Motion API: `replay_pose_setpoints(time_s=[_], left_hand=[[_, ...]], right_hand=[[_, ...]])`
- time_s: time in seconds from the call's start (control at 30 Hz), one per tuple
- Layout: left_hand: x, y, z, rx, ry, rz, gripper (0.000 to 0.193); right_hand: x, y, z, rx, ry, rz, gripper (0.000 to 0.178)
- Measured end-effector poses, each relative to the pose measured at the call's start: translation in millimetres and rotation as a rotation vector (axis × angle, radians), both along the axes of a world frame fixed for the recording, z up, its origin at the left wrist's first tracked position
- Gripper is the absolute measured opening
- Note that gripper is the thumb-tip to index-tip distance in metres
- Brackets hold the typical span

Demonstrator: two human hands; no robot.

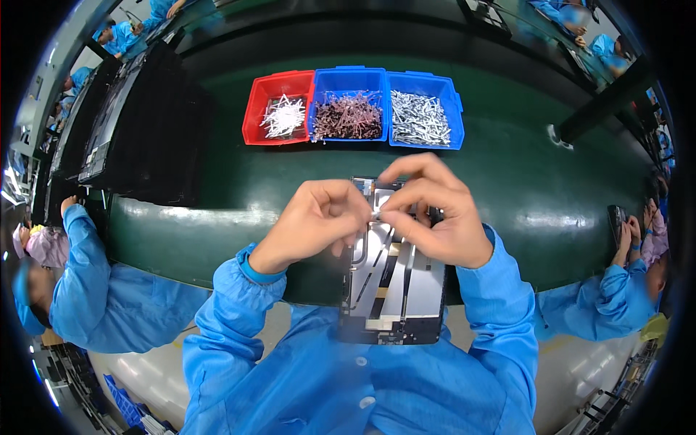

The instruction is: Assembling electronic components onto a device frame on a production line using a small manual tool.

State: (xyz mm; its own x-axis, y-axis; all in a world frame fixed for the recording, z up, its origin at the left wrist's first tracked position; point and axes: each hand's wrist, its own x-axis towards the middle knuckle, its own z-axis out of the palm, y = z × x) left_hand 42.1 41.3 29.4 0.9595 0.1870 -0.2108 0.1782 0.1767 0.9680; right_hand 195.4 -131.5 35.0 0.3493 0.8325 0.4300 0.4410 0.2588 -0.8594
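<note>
An opened tablet-like device (428,290), with a silver inside, black strips and a dark frame, lies before me, its near end over the table's front edge. Over its far part my left hand (319,217) is closed in a pinch, fingertips towards the middle. Facing it, my right hand (442,214) pinches with thumb and forefinger, its other fingers curled above and slightly blurred. Between the two sets of fingertips a small white piece (375,215) shows; its exact kind is too small to tell. Both hands cover part of the device's far end.
Beyond the device stand a red bin (250,119) of white strips, a blue bin (349,74) of brownish flex-like strips and another blue bin (457,119) of silvery-white strips. Dark stacked panels (145,138) rise at the left. Co-workers in blue sit on both sides of the green table (551,196).
</note>
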Motion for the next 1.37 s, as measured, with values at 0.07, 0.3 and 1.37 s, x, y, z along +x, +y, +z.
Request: replay_pose_setpoints(time_s=[0.07,0.3,1.37], left_hand=[[7.0,8.2,-5.2,0.070,0.047,0.120,0.011],[21.6,110.5,-25.6,1.300,0.157,0.744,0.025],[-35.6,-36.9,59.4,0.143,0.163,-0.034,0.033]], right_hand=[[5.6,-3.4,-7.2,0.062,0.194,-0.039,0.013],[17.3,-16.4,-10.9,0.019,0.735,-0.216,0.007],[12.1,-43.8,105.2,0.313,0.550,0.069,0.017]])
